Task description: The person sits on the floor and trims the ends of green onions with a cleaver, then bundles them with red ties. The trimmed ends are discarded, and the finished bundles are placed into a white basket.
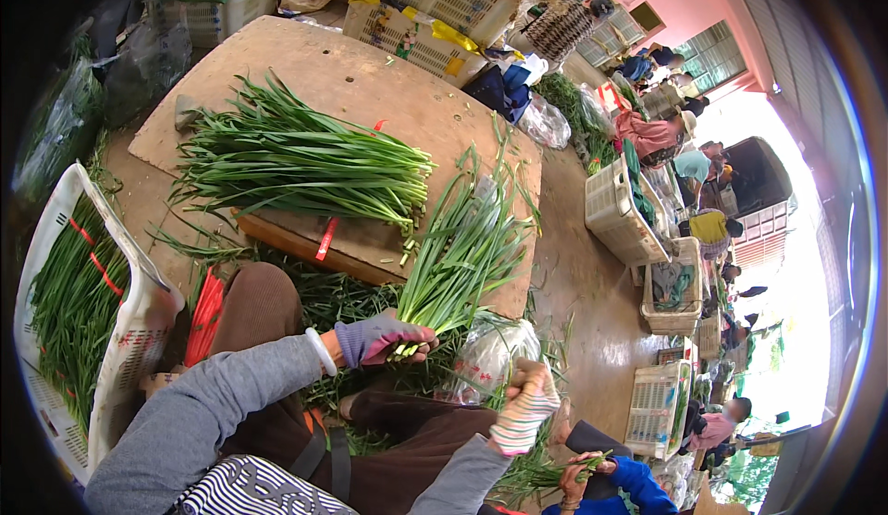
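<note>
My left hand (385,340), in a grey and purple fingerless glove, grips a bunch of leafy garlic chives (454,258) near its pale cut ends. Those leaves fan out over the right part of a wooden board (229,53). In a striped glove, my right hand (528,404) is raised to the right of the bunch, fingers curled, with nothing plainly seen in them. A larger pile of chives (305,154) lies on a small raised wooden block (347,244), cut ends to the right. A red tie strip (327,239) hangs out from under this pile.
At left stands a white plastic crate (149,307) of red-tied chive bundles. Red strips (205,317) lie by my knee. A clear plastic bag (496,355) and loose leaves lie below the board. A co-worker in blue sleeves (638,487) holds greens nearby; crates and people stand further right.
</note>
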The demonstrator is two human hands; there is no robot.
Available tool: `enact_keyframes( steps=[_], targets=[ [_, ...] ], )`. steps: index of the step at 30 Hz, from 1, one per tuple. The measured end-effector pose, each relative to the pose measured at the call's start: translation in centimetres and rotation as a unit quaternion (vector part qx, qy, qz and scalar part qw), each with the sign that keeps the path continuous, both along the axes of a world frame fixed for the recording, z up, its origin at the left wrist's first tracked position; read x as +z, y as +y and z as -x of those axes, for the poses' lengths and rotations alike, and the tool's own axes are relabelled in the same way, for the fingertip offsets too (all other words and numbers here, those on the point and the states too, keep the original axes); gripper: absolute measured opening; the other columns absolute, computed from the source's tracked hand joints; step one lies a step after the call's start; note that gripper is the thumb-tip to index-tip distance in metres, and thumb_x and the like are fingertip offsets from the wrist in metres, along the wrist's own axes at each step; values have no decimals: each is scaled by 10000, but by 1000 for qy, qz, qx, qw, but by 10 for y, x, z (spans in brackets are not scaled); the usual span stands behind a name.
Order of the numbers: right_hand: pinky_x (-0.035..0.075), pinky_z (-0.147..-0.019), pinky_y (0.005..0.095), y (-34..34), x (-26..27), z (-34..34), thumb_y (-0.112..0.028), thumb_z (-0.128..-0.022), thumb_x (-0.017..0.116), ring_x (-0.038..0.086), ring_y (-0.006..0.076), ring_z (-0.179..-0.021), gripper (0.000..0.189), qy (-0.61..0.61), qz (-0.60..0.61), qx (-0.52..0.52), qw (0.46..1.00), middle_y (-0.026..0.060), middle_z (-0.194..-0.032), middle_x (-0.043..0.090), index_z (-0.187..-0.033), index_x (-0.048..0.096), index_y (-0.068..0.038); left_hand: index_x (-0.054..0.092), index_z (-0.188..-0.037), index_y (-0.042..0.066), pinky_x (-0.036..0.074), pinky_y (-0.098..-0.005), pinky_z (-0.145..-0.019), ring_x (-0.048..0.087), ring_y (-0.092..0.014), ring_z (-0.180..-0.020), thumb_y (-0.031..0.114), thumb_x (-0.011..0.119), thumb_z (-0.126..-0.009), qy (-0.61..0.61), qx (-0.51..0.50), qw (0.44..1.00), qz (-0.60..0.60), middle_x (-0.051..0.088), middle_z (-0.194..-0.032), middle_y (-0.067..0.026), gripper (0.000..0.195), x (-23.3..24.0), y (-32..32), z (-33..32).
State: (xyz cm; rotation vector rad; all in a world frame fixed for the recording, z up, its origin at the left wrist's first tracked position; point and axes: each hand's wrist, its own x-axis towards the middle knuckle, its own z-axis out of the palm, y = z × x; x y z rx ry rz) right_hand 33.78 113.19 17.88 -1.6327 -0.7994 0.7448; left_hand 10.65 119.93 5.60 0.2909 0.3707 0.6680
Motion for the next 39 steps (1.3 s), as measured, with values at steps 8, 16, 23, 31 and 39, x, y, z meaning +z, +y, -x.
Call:
enact_keyframes(
  steps=[8, 16, 23, 31, 39],
  targets=[
    [496, -691, 327, 33, -69, 54, -336, -887, 726, 588, 179, -720, 551, -161, 20, 289, 944, 110, -857, 722, -1198, 593, 98, 654, -959, 9, 568, -272, -619, 646, -130, -620, 135, 733, -878, 231, -1, 947, -222, 683, -792, -76, 169, 2, -5, -11],
    [389, -551, 368, 40, -87, 70, -271, -973, 551, 422, 153, -592, 354, -60, 31, 156, 985, 55, -642, 549, -817, 592, 44, 564, -1273, 17, 514, -449, -990, 655, -259, -1117, 293, 511, -1005, -179, -74, 976, 100, 658, -1243, -150, 388, -6, 3, 12],
    [482, -646, 461, 55, -105, 55, -431, -995, 485, 632, 412, -740, 496, -386, 164, 267, 868, 235, -781, 644, -811, 651, -1, 637, -1149, 82, 596, -387, -810, 692, -183, -939, 246, 651, -954, -20, -62, 998, 14, 710, -1013, -65, 255, 3, -5, 4],
    [522, -704, 365, 71, -40, 45, -166, -823, 741, 665, 244, -739, 168, -250, 53, 183, 949, 128, -797, 695, -895, 734, -14, 647, -988, 87, 564, -282, -637, 629, -93, -744, 135, 764, -847, 137, -33, 990, -2, 658, -831, -2, 190, 9, -9, -5],
    [550, -763, 387, 116, -58, 75, -234, -775, 745, 700, 319, -839, 365, -422, 87, 291, 854, 162, -910, 717, -1079, 705, -37, 629, -975, 53, 536, -252, -612, 589, -81, -671, 163, 755, -857, 209, -2, 967, -143, 633, -821, -1, 205, 4, -16, -10]
  ],
)
